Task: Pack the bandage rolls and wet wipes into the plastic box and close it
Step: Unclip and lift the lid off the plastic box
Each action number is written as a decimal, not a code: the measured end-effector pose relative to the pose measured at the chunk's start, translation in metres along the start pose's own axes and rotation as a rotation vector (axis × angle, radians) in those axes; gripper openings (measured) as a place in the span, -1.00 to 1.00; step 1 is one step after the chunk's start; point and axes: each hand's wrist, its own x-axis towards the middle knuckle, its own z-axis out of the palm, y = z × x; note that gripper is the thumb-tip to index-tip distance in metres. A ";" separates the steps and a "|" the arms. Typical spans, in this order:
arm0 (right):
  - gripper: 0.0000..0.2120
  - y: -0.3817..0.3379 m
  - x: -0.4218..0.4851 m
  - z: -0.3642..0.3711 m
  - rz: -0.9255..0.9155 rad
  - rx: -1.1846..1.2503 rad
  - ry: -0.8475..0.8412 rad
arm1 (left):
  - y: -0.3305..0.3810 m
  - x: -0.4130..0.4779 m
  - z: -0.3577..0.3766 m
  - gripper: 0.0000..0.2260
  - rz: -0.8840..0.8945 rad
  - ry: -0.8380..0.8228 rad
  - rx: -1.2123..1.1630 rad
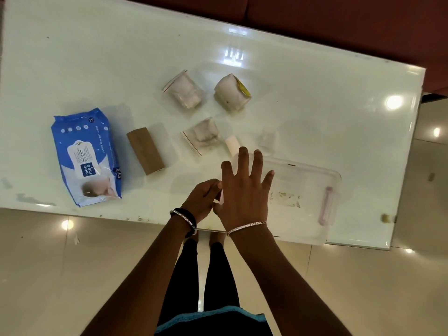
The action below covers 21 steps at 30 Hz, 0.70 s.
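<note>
A person's right hand (244, 190), fingers spread, rests flat on the lid of a clear plastic box (303, 200) at the near edge of a glossy white surface (97, 57). The left hand (202, 200) appears to pinch the box's pink latch. A blue wet wipes pack (84, 156), a brown bandage roll (146, 150) and bagged rolls (184, 92) lie outside the box.

My right hand (244, 190) lies flat, fingers spread, on the clear plastic box with pink latches (310, 190). My left hand (202, 200) pinches the near-left latch. Left of both hands: brown bandage roll (146, 150), then blue wet-wipes pack (86, 156).
</note>
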 end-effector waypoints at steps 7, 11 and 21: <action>-0.29 0.006 0.005 -0.008 -0.047 -0.009 0.015 | -0.001 0.000 0.003 -0.52 0.085 0.071 0.099; -0.30 0.010 0.004 -0.008 -0.067 -0.003 0.013 | -0.005 0.002 0.008 -0.70 0.081 0.062 0.148; -0.28 0.021 -0.009 -0.040 -0.128 0.030 0.038 | 0.000 0.000 0.014 -0.70 0.037 0.100 0.154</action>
